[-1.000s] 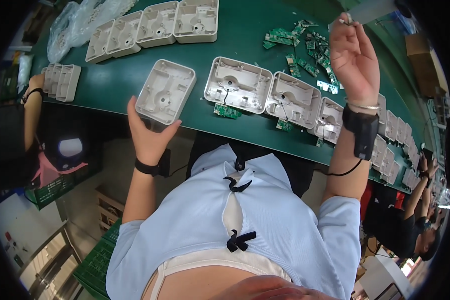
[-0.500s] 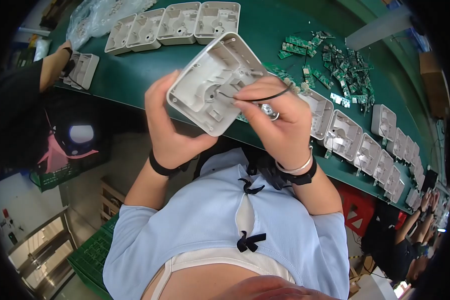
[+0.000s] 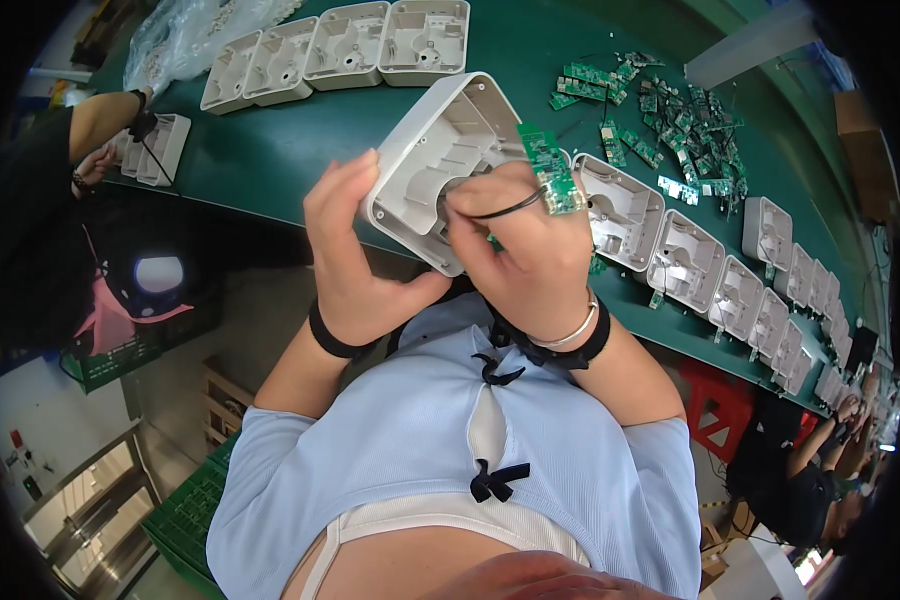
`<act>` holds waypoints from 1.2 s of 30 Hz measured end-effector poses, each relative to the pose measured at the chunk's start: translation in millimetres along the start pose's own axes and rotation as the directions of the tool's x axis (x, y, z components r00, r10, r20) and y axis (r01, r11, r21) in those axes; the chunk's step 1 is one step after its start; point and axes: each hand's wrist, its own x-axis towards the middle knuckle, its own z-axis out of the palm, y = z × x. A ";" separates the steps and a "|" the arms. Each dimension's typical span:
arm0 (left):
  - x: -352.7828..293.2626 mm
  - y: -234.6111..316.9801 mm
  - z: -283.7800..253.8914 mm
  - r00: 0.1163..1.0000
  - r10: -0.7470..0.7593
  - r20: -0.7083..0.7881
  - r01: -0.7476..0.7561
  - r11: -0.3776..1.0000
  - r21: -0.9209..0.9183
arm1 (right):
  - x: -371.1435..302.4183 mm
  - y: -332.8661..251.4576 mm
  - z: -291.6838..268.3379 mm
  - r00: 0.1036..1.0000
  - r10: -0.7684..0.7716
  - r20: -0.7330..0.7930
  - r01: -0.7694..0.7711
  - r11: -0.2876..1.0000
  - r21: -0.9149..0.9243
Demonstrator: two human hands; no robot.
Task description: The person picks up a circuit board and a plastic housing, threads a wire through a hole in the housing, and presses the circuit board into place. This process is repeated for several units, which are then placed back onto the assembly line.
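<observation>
My left hand grips the left side of a white plastic housing, held tilted above the table edge with its hollow inside facing right. Fingers of my right hand pinch a thin black cable and reach into the housing's hollow. From the cable's other end a small green circuit board lies over the back of that hand. The cable's tip is hidden behind my fingertips and the housing's inner walls.
Several similar housings line the far side of the green table; more run off to the right. Loose circuit boards lie beyond my right hand. Another person's hand is by a housing at far left; a plastic bag lies behind.
My right hand has pushed the cable deeper into the housing, which has turned more onto its side. The circuit board has swung into plain view over my right hand.
</observation>
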 end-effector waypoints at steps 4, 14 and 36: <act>-5.8 0.1 3.2 0.999 -0.045 -0.022 0.043 0.995 -0.095 | -6.5 2.8 3.7 0.996 -0.087 -0.028 0.084 0.993 -0.086; -8.8 -4.7 2.5 0.985 -0.148 0.093 0.171 0.926 -0.337 | -4.5 13.4 -14.8 0.990 -0.018 0.143 0.038 0.990 -0.139; -12.3 -8.4 -20.6 0.976 -0.184 0.115 0.203 0.960 -0.193 | -2.2 9.1 -29.7 0.885 -0.226 0.408 0.231 0.972 0.037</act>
